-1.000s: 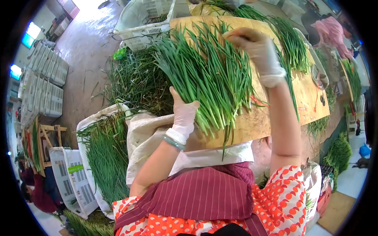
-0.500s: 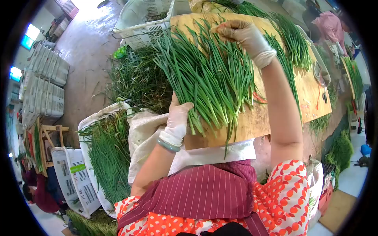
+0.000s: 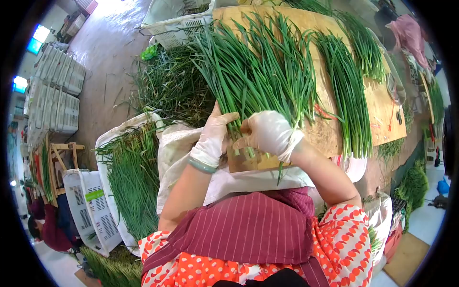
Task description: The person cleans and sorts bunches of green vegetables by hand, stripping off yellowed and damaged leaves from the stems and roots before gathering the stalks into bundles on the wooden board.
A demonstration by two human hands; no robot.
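A broad spread of garlic chives (image 3: 260, 71) lies on the wooden board (image 3: 315, 138), white stem ends toward me. My left hand (image 3: 213, 135), in a whitish glove with a bangle at the wrist, grips the left edge of the spread, thumb on top and the other fingers mostly hidden. Beside it my right hand (image 3: 272, 133), gloved too, is bent over the lower stems. Its fingers curl round some stem ends close to my left hand; the back of the hand hides part of the grip. A separate bunch of chives (image 3: 346, 91) lies to the right.
Further right on the board are another chive bunch (image 3: 366, 48), scissors (image 3: 399, 117) and red strips (image 3: 325, 112). Loose trimmings (image 3: 172, 91) heap up at the left. A white crate (image 3: 103, 143) with chives stands near my left arm. Other people work at both sides.
My right hand has come down from the far leaf tips to the near stem ends beside my left hand. The left hand stays at the spread's left edge.
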